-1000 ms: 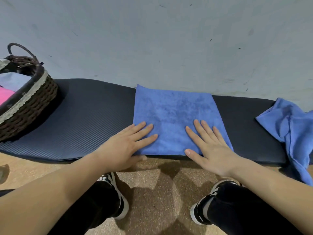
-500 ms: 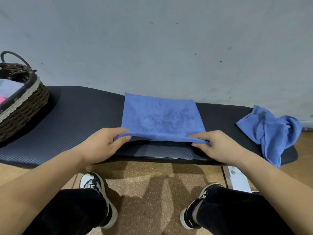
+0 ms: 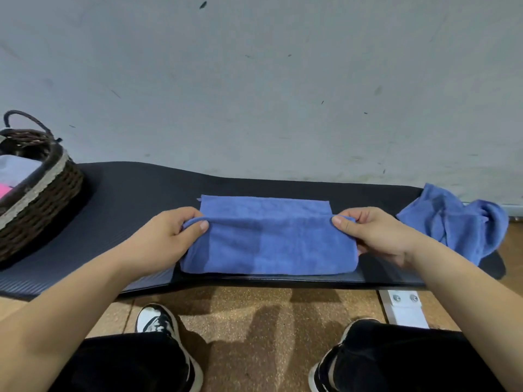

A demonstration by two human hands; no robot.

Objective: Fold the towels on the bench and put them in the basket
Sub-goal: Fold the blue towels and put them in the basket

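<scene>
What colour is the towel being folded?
The towel is plain blue, shown best in the head view.

The black padded bench (image 3: 135,199) carries a wicker basket (image 3: 42,199), a half-folded towel (image 3: 268,244), and a crumpled towel (image 3: 458,222).

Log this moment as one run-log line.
folding blue towel | left hand: pinches corner | right hand: pinches corner | crumpled towel: unfolded

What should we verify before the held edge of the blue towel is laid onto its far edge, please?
1. Left hand pinches one corner of the blue towel: ok.
2. Right hand pinches the other corner: ok.
3. Held edge runs level between the hands: ok.
4. Far edge lies flat on the bench: ok.
5. Room left in the basket: cannot tell, partly out of frame.
</scene>
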